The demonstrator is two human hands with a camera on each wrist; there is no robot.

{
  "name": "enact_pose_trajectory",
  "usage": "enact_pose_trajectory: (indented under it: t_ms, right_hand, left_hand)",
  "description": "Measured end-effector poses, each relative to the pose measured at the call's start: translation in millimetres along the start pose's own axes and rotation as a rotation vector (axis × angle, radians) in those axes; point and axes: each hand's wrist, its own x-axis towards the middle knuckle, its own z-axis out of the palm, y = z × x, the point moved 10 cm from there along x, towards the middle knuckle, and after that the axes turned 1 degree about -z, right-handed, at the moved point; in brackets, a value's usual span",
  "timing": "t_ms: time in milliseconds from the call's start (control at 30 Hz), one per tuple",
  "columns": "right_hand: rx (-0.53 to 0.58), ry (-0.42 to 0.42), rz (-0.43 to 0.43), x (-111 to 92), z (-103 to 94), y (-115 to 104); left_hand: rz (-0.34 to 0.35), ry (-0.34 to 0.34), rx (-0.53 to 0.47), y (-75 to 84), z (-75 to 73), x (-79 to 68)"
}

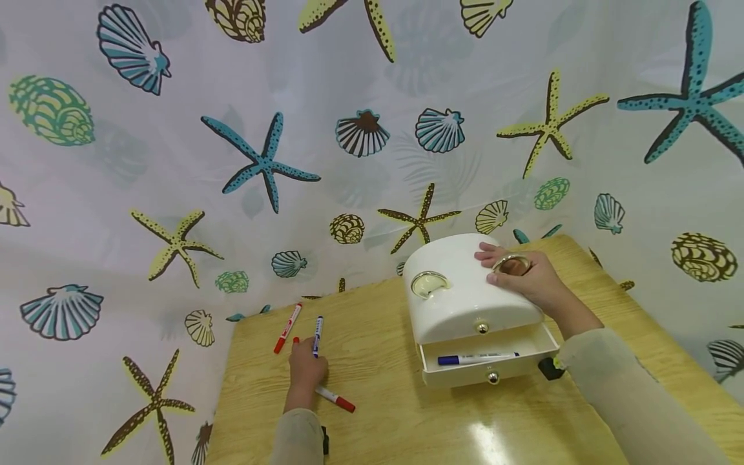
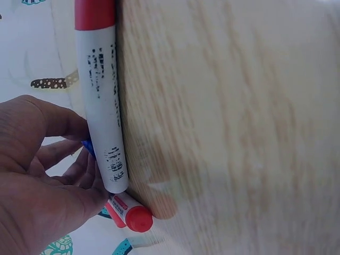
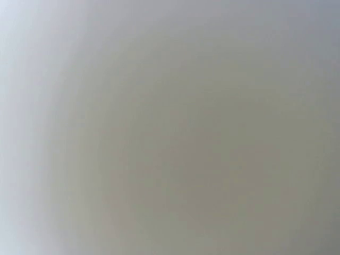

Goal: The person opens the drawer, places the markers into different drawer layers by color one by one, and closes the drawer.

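Observation:
My left hand [image 1: 308, 365] is low over the table at left, its thumb and fingers pinching a blue-capped marker [image 1: 318, 332]; in the left wrist view only a bit of blue [image 2: 87, 147] shows by the thumb. Close to that hand lie a red-capped white marker [image 1: 337, 398] and another red marker [image 2: 139, 218], partly hidden. My right hand [image 1: 531, 278] rests with extended fingers on the curved top of a white drawer box [image 1: 459, 278], around its right gold-rimmed ring [image 1: 511, 263]. The right wrist view is only a blur.
The box's lower drawer [image 1: 465, 376] is pulled out, with a blue-capped marker [image 1: 478, 358] inside. Farther left lies a red marker [image 1: 287, 328] on the wooden table [image 1: 372, 361]. A shell-and-starfish curtain [image 1: 360, 194] hangs behind.

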Motion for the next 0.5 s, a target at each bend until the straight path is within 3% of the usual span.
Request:
enact_pose_trajectory:
  t_ms: [300,500]
  right_hand:
    - [0.022,-0.006,-0.012,0,0.6,0]
    - [0.02,-0.01,-0.017,-1,1.0,0]
  left_hand:
    - [0.002,-0.028,0.015,4.1,-0.1,-4.2]
    - [0.027,-0.01,-0.043,9.9,-1.1,-6.8]
